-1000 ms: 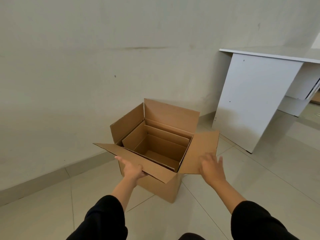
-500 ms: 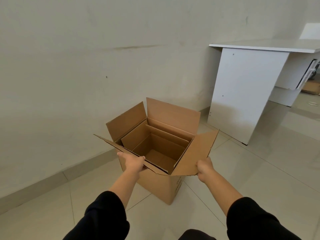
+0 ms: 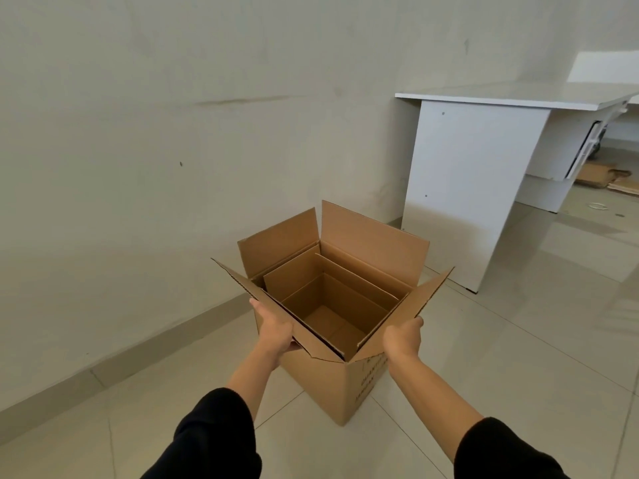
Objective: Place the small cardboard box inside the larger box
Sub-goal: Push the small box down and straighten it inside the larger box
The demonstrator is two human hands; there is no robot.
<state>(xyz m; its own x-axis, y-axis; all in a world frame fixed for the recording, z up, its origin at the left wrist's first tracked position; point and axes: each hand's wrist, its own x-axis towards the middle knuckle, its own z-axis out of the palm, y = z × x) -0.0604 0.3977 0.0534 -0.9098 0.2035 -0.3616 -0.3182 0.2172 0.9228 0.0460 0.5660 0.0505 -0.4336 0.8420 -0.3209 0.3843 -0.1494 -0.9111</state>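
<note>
Fingers (image 3: 276, 331) gripping larger box (image 3: 325, 385) flaps, tiled floor (image 3: 518, 357), white desk (image 3: 470, 188)

A bare off-white wall (image 3: 173, 133) with a long dark scuff meets a pale glossy tiled floor (image 3: 518, 340) along a beige skirting — a white desk (image 3: 484, 160) stands at right, flattened cardboard (image 3: 608, 176) lying beyond it.
</note>
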